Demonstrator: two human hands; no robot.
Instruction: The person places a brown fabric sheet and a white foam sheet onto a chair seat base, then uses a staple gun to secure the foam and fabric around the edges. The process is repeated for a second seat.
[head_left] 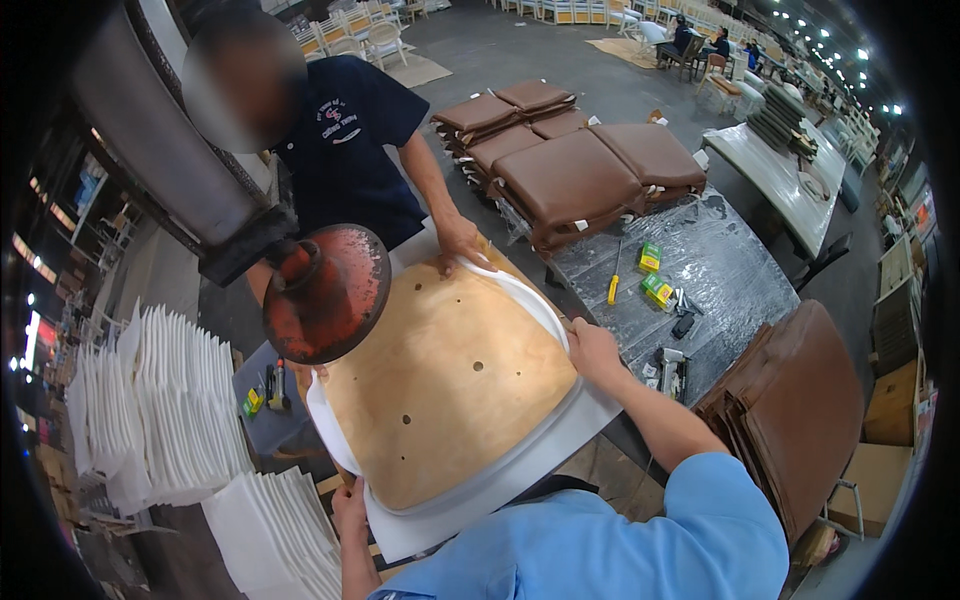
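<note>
diagonally, wooden panel (450,405), long axis up-right, left hand (350,512) and right hand (596,353) clamped on its edges

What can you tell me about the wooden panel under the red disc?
The wooden panel is pale tan, plywood-like, broad and round-cornered, with several dark holes of differing sizes. It lies flat on white, foam-like sheeting that shows around its edges. The red disc hides part of it; whether they touch is unclear. The person's right hand is at its right corner, the left hand by its near-left corner, a co-worker's hand at its far edge.
</note>
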